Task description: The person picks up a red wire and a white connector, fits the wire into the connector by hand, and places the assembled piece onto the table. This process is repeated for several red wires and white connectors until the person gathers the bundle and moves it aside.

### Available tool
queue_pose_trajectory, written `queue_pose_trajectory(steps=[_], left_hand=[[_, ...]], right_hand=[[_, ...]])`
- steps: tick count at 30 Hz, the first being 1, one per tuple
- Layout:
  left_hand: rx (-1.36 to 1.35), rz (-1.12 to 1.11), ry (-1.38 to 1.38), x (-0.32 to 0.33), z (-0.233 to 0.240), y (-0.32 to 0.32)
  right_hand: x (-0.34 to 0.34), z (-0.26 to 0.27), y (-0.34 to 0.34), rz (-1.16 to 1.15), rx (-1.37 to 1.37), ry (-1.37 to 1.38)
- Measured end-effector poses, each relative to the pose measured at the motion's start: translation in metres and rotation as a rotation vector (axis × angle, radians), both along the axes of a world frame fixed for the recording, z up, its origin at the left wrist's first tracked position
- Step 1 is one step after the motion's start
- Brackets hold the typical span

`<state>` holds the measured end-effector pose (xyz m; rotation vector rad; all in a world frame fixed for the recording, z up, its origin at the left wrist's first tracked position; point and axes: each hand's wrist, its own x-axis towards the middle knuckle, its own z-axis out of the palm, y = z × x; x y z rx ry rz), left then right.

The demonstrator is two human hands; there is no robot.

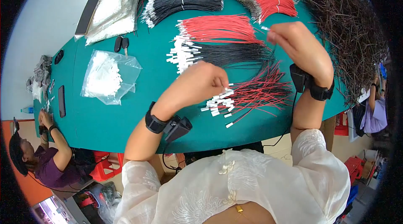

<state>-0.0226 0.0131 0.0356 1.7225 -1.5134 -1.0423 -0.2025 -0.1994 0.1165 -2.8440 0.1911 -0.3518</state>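
My left hand (206,80) is pinched over the near wire pile, with a small white connector housing (226,89) at its fingertips. Blur hides part of that grip. Up and to the right, my right hand (291,39) pinches a thin wire; its pale tip (265,28) sticks out leftward from the fingers. Beneath my left hand lies a pile of red and black wires (258,90) ending in white housings. Behind it are a fan of black wires (229,53) with white housings at their left ends and a row of loose red wires (217,28).
Tied black wire bundles (185,0) and red ones (270,5) lie at the back. A dark tangled heap (346,35) covers the right side. Leftward are a plastic bag of white housings (104,76), keys (122,44) and phones (89,11). A co-worker (47,161) sits far left.
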Motion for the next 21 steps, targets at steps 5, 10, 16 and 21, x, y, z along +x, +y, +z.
queue_pose_trajectory(steps=[5,10,16,21], left_hand=[[-0.156,-0.059,-0.156,-0.002,0.003,0.004],[-0.072,0.291,-0.607,0.045,0.012,0.015],[0.027,0.290,-0.714,0.045,0.007,0.012],[0.023,0.340,-0.688,0.044,0.012,0.010]], right_hand=[[0.010,0.007,0.013,-0.116,-0.016,-0.156],[0.025,0.005,0.032,-0.074,0.165,-0.179],[0.036,-0.010,0.041,0.058,0.212,-0.162],[0.048,-0.025,0.047,0.116,0.235,-0.192]])
